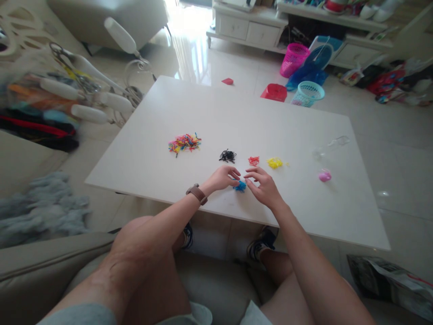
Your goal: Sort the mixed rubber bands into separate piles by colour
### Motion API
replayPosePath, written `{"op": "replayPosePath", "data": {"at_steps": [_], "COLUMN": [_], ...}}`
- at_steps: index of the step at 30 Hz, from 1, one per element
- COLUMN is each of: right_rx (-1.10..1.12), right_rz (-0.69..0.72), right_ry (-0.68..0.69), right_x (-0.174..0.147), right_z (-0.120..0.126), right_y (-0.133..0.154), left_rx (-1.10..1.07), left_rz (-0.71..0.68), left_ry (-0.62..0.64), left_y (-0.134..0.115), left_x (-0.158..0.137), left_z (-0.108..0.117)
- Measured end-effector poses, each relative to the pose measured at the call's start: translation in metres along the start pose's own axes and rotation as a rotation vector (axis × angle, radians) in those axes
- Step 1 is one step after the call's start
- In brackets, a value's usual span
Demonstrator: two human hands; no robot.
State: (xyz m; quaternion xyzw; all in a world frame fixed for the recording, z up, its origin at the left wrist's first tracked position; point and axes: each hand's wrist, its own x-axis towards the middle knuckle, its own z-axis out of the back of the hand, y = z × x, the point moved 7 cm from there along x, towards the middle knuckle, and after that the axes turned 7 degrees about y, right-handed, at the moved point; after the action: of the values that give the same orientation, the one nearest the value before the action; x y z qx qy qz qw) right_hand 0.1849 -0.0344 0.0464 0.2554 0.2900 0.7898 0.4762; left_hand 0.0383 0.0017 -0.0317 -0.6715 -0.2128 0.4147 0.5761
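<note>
On the white table, a small pile of blue bands (240, 186), probably little rubber bands, lies between my two hands. My left hand (225, 177), with a brown watch on its wrist, is at the pile's left edge, fingers curved and apart. From the right, my right hand (262, 184) faces it with thumb and fingers spread. I see nothing held in either hand. Just beyond them lie a black pile (228, 156), a red pile (253, 161) and a yellow pile (274, 163). Farther left is a larger mixed-colour pile (184, 143).
A pink rounded object (325, 176) and a clear plastic piece (333, 145) lie on the table's right side. Past the far edge stand a red stool or bin (274, 92), a light-blue basket (308, 93) and a pink basket (294, 60). A white lamp (117, 103) stands left.
</note>
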Motion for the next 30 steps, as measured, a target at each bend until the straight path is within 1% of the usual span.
{"op": "replayPosePath", "data": {"at_steps": [5,11,13,18,20,26,30], "right_rx": [0.003,-0.001,0.002,0.016,0.036,0.08,0.058], "right_rz": [-0.004,-0.002,-0.006,-0.016,-0.004,0.018,0.003], "right_ry": [0.004,0.004,0.008,0.059,0.076,0.098,0.067], "right_x": [0.001,0.001,0.001,0.001,0.001,0.0,0.0], "right_z": [0.001,0.002,0.001,-0.003,-0.006,-0.012,-0.01], "right_y": [0.001,0.003,0.003,0.004,0.005,0.007,0.005], "left_rx": [0.11,0.07,0.001,-0.328,-0.396,-0.451,-0.449], "left_rz": [0.003,0.063,0.062,0.067,0.067,0.059,0.041], "left_ry": [-0.056,-0.078,-0.082,-0.061,-0.054,-0.057,-0.014], "left_y": [-0.004,-0.004,-0.007,-0.014,-0.015,-0.016,-0.014], "left_x": [-0.004,-0.007,-0.008,-0.012,-0.013,-0.012,-0.01], "left_z": [0.011,0.019,0.018,0.007,0.004,0.003,0.001]}}
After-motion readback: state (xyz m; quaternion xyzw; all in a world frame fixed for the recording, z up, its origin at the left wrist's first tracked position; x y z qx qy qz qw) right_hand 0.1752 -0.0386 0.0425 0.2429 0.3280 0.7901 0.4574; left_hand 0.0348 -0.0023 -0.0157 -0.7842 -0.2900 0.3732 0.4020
